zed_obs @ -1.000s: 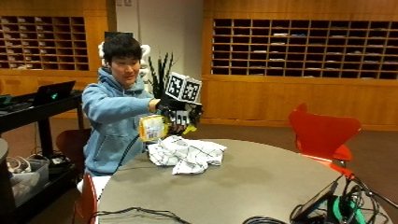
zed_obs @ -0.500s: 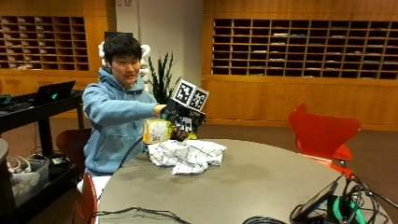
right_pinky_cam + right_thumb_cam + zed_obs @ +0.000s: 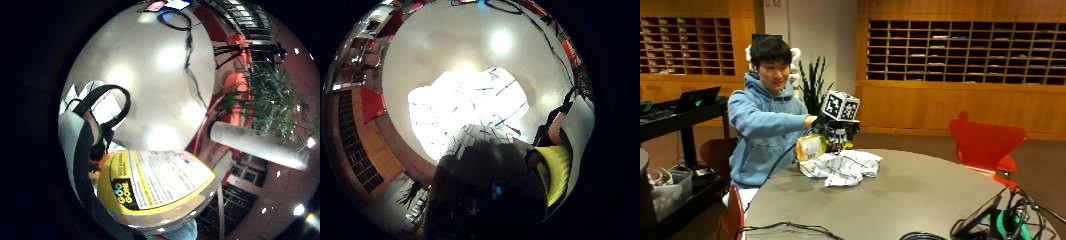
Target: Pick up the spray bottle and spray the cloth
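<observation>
The fingers (image 3: 834, 139) of the gloved right hand (image 3: 837, 134) are curled around the bottle (image 3: 809, 147) and hold it above the near edge of the table (image 3: 919, 200), on the person's side. The bottle is yellow with a paper label, and in the little finger side palm view it (image 3: 155, 187) fills much of the picture, so it is close against the palm. Part of the hand (image 3: 485, 195) shows dark in the thumb side palm view, with a yellow part of the bottle (image 3: 556, 172) beside it.

Just under the hand lies the cloth (image 3: 842, 167), white with thin dark lines, crumpled in a heap on the table. The bottle is at the side of the cloth nearer to the person, and whether it touches the cloth cannot be told. From the thumb side palm view the cloth (image 3: 470, 107) lies spread right below the palm.

The person sits behind the table in a blue hoodie (image 3: 766, 125). Cables (image 3: 783, 230) lie at the table's front edge. Further away a red chair (image 3: 986, 145) stands beside the table, and a plant (image 3: 812, 82) stands behind the person.
</observation>
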Motion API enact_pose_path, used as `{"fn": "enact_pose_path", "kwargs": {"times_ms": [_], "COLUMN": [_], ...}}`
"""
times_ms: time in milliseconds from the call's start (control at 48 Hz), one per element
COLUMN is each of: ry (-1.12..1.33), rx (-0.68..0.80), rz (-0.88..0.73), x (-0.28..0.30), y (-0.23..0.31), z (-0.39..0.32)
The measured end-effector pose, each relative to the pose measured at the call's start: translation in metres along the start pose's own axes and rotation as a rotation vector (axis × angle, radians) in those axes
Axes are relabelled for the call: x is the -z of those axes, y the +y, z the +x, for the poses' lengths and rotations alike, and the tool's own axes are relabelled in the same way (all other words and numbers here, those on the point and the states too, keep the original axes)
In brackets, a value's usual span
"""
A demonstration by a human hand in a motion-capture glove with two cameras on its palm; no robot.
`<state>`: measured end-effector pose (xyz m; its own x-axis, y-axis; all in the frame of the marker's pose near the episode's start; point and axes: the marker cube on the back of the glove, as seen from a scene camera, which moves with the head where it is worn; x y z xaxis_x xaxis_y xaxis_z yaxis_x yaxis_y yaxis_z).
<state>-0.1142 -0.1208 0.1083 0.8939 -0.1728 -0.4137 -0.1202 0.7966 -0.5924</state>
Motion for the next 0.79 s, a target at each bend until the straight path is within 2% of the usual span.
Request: {"fn": "enact_pose_path", "kwargs": {"times_ms": [167, 375, 521, 791], "ry": [-0.208, -0.653, -1.006, -1.449], "rx": [0.046, 0.173, 0.234, 0.324], "rz": [0.106, 0.203, 0.255, 0.324], "x": [0.021, 0.064, 0.086, 0.082], "y": [0.009, 0.027, 0.036, 0.028], "z": [-0.008, -0.026, -0.063, -0.151]}}
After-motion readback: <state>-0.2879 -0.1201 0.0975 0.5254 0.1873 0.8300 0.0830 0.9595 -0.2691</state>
